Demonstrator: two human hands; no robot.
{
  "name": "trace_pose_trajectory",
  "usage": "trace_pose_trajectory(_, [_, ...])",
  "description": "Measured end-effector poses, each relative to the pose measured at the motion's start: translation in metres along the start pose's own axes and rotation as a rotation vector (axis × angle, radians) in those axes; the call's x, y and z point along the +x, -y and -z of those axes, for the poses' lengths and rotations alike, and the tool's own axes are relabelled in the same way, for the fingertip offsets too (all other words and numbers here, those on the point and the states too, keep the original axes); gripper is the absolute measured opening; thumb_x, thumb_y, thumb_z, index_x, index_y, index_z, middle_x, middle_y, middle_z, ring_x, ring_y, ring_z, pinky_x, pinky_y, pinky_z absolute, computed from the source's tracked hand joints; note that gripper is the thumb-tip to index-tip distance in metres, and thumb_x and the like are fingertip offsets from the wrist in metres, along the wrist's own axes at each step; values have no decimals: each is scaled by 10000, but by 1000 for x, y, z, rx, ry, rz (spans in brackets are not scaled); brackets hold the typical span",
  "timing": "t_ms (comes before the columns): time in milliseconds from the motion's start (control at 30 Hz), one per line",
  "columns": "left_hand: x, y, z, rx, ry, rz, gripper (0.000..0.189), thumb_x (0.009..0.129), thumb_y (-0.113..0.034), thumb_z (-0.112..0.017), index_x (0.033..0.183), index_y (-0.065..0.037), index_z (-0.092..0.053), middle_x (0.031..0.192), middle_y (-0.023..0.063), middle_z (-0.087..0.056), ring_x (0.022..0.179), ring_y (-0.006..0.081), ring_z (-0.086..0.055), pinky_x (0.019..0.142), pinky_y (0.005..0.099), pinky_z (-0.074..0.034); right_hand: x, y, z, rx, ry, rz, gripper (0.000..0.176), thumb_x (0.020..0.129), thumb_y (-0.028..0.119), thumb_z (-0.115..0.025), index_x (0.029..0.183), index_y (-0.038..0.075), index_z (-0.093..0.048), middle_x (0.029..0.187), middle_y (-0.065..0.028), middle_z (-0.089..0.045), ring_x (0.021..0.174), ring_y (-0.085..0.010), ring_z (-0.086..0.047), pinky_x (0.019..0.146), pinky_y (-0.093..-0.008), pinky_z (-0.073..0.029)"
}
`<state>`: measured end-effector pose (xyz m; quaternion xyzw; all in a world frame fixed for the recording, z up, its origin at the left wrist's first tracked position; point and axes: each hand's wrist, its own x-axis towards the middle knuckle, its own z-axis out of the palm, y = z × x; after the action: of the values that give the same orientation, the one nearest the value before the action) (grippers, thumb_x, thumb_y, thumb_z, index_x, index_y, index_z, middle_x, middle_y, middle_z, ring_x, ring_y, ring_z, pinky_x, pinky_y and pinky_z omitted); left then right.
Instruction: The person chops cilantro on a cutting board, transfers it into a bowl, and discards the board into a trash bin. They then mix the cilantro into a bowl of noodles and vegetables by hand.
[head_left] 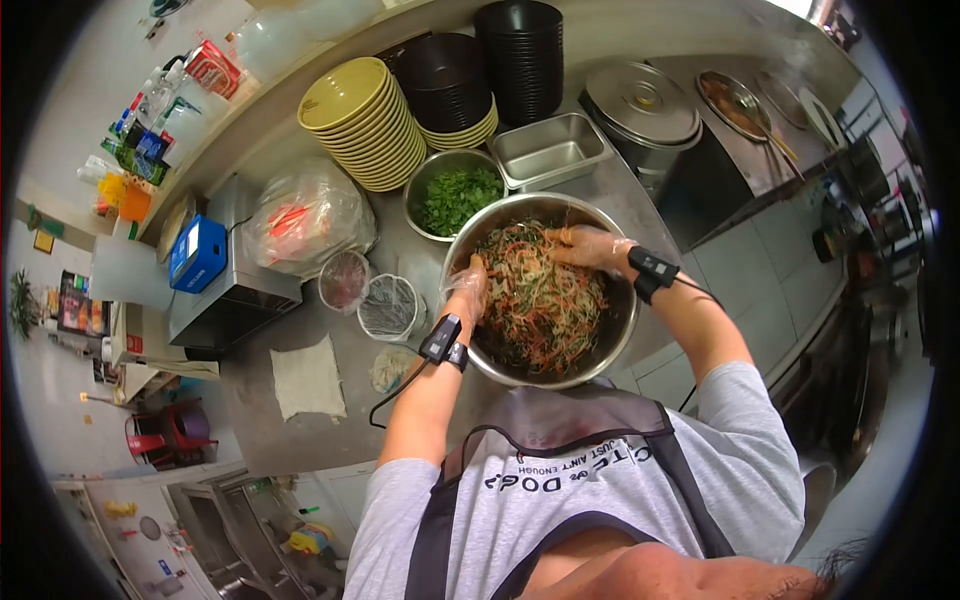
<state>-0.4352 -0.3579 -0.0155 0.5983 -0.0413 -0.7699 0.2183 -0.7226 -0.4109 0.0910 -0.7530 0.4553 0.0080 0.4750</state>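
Observation:
A large steel bowl (627,325) sits at the counter's front edge, filled with a shredded mix (545,300) of orange, pale and green strands. Both hands wear clear plastic gloves. My left hand (467,290) is inside the bowl's left rim, against the mix, its fingertips partly buried. From the upper right, my right hand (590,249) reaches in over the rim with its fingers spread on top of the strands. Behind the bowl stands a smaller steel bowl (412,195) of green leaves (460,200), and beside that an empty steel pan (549,148).
Stacked yellow bowls (365,125) and black bowls (520,60) line the back. A lidded pot (642,105) stands back right. On the left are a plastic bag (310,220), a lined container (391,307), a cloth (307,379) and a blue device (198,253).

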Motion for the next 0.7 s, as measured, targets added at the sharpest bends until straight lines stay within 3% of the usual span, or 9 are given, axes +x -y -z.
trace_pose_trajectory(67, [68, 4, 17, -44, -72, -111, 789, 971, -663, -382, 1477, -60, -418, 1535, 147, -417, 1381, 318, -404, 1086, 528, -330, 31, -27, -18, 40, -36, -33, 656, 942, 465, -620, 1445, 66, -483, 1310, -159, -630, 1189, -245, -592, 1040, -370, -437])
trace_pose_trajectory(100, [85, 8, 21, -71, -147, -216, 739, 995, -603, -401, 1454, -25, -448, 1497, 163, -465, 1323, 277, -482, 1056, 410, -413, 53, -49, -36, 623, 79, -109, 624, 933, 468, -648, 1403, 73, -540, 1340, -112, -617, 1188, -203, -591, 1038, -343, -446])
trace_pose_trajectory(133, [76, 11, 21, 42, -187, -239, 819, 969, -660, -416, 1464, -7, -428, 1533, 133, -424, 1356, 250, -446, 1097, 389, -375, 53, -42, -37, 617, 98, -94, 624, 933, 468, -648, 1403, 73, -540, 1340, -112, -617, 1188, -203, -591, 1038, -343, -446])
trace_pose_trajectory(200, [79, 40, 38, 183, -88, -434, 870, 920, -743, -425, 1527, -124, -354, 1553, 110, -402, 1384, 303, -423, 1119, 557, -343, 40, -22, -37, 1018, 203, -252, 550, 903, 439, -684, 1340, 115, -604, 1243, -77, -658, 1095, -182, -613, 955, -333, -488])
trace_pose_trajectory(267, [57, 18, 21, 137, -22, -403, 806, 919, -691, -475, 1475, -112, -408, 1480, 107, -461, 1314, 293, -474, 1076, 537, -388, 71, -44, -52, 930, 158, -89, 498, 902, 402, -694, 1296, 103, -638, 1192, -54, -679, 1041, -159, -625, 890, -329, -520])
trace_pose_trajectory(333, [14, 11, -14, 26, 129, -298, 677, 917, -587, -576, 1371, -88, -515, 1333, 101, -579, 1175, 272, -576, 990, 495, -479, 57, -28, -47, 977, 278, -359, 464, 907, 378, -697, 1258, 77, -658, 1219, -59, -684, 1061, -167, -644, 968, -338, -501])
trace_pose_trajectory(433, [2, 12, -26, -100, 317, -233, 477, 898, -413, -724, 1191, -42, -655, 1075, 76, -729, 932, 226, -704, 860, 402, -591, 44, -14, -34, 1037, 282, -302, 332, 900, 235, -697, 1178, 55, -674, 1149, -80, -707, 865, -195, -700, 806, -355, -578])
trace_pose_trajectory(567, [-97, -2, -59, -37, 415, -483, 525, 823, -280, -815, 1249, -34, -631, 1180, 74, -683, 1058, 181, -647, 918, 348, -535, 6, 27, -12, 1138, 148, -78, 377, 844, 42, -691, 1216, 33, -632, 1128, -95, -702, 913, -178, -684, 830, -335, -560])
trace_pose_trajectory(700, [-168, -9, -88, 38, 471, -551, 487, 851, -208, -785, 1276, -41, -616, 1181, 58, -678, 1064, 172, -635, 957, 337, -498, -25, 49, 6, 868, 46, 53, 376, 802, 122, -743, 1165, 56, -670, 1068, -49, -711, 954, -143, -649, 858, -296, -521])
